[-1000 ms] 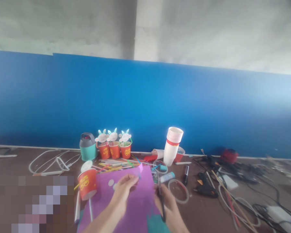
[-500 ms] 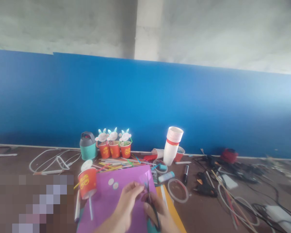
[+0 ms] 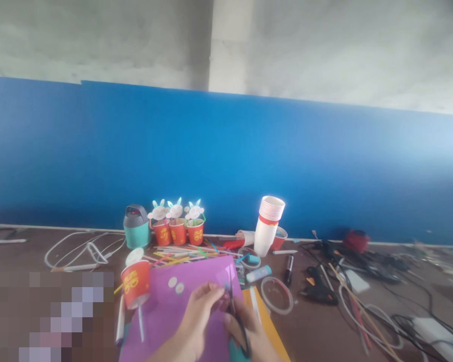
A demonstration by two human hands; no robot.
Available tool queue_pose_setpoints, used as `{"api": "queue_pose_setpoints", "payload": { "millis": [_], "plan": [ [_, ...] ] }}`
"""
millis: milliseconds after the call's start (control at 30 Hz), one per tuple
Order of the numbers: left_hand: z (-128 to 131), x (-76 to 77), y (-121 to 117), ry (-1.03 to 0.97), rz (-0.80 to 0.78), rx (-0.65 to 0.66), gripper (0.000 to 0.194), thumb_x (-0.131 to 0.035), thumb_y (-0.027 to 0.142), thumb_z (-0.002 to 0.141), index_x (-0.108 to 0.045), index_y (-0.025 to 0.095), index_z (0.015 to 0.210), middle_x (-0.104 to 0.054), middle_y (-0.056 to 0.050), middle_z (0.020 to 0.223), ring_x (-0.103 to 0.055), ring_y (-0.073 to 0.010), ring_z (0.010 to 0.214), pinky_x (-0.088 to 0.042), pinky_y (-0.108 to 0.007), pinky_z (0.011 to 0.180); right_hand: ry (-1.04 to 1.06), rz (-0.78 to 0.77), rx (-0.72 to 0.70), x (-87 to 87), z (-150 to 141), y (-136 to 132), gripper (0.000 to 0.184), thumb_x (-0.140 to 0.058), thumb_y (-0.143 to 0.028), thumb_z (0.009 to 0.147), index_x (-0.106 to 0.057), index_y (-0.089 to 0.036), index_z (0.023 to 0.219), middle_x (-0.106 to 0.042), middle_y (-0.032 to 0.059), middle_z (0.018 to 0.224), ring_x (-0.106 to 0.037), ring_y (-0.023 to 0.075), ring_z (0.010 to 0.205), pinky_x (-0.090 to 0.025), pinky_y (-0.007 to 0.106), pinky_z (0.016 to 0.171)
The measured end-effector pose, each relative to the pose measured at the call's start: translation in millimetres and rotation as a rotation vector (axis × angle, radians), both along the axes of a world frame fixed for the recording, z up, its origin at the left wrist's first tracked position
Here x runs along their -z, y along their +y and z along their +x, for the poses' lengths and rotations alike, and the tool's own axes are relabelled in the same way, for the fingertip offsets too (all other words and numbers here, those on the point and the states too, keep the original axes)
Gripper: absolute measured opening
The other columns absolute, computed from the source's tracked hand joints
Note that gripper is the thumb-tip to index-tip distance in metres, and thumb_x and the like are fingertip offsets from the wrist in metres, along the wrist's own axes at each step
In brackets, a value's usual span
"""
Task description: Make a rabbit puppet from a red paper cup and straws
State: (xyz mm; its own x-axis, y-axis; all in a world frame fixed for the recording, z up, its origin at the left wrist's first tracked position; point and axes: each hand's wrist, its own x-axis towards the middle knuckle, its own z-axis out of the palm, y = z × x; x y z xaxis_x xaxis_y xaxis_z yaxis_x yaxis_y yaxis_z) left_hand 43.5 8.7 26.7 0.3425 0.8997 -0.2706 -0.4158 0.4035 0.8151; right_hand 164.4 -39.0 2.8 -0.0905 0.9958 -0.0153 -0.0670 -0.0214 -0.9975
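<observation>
Over a purple sheet (image 3: 162,322), my left hand (image 3: 202,314) pinches a small piece that its fingers mostly hide; I cannot make out what it is. My right hand (image 3: 249,329) grips black-handled scissors (image 3: 241,327), blades pointing up and away, close beside the left fingertips. Two small pale paper discs (image 3: 175,285) lie on the purple sheet. To the left, a red paper cup (image 3: 136,284) with gold print rests tilted, a white round piece (image 3: 135,257) at its top and a pale stick below it.
Behind stand three red cups (image 3: 178,232) with rabbit-like paper figures, a teal-and-grey container (image 3: 136,226), scattered straws (image 3: 181,254) and a tall stack of white cups (image 3: 267,226). Rightward lie a glue stick (image 3: 258,274), a marker (image 3: 289,270), a black glue gun (image 3: 319,286) and tangled cables.
Almost nothing differs. Both hands and the scissors keep nearly the same place, and the view has shifted very slightly.
</observation>
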Motion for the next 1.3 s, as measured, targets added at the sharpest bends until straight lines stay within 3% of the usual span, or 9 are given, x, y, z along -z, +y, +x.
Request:
{"api": "queue_pose_setpoints", "payload": {
  "millis": [333, 733, 1300],
  "plan": [
    [0.1, 2.4, -0.1, -0.014, -0.008, -0.001, 0.025, -0.076, 0.029, 0.061, -0.054, 0.017, 0.058, -0.062, 0.0, 0.059, -0.056, -0.0119, 0.059, -0.042, -0.023, 0.062, 0.021, 0.061, -0.002, 20.4, 1.2, 7.0, 0.048, -0.062, -0.063, 0.071, -0.059, -0.018, 0.089, -0.044, -0.0038, 0.063, -0.039, 0.0089, 0.054, -0.034, 0.022, 0.051],
    [-1.7, 0.7, 3.9, 0.025, 0.03, 0.004, 0.024, -0.076, 0.029, 0.061, -0.055, 0.017, 0.057, -0.063, 0.001, 0.062, -0.057, -0.0135, 0.067, -0.042, -0.025, 0.07, -0.054, 0.053, -0.002, 0.5, -0.2, 0.4, 0.047, -0.058, -0.064, 0.074, -0.05, -0.017, 0.077, -0.04, -0.0064, 0.056, -0.035, 0.0072, 0.05, -0.029, 0.02, 0.047],
    [-4.2, -0.6, 7.1, 0.056, 0.065, -0.003, 0.021, -0.076, 0.029, 0.059, -0.058, 0.017, 0.059, -0.061, 0.001, 0.062, -0.058, -0.0161, 0.069, -0.042, -0.027, 0.071, 0.007, 0.022, 0.032, 14.7, 3.0, 2.7, 0.044, -0.062, -0.06, 0.074, -0.048, -0.018, 0.073, -0.037, -0.0087, 0.05, -0.03, 0.0048, 0.043, -0.022, 0.019, 0.042]
  ]
}}
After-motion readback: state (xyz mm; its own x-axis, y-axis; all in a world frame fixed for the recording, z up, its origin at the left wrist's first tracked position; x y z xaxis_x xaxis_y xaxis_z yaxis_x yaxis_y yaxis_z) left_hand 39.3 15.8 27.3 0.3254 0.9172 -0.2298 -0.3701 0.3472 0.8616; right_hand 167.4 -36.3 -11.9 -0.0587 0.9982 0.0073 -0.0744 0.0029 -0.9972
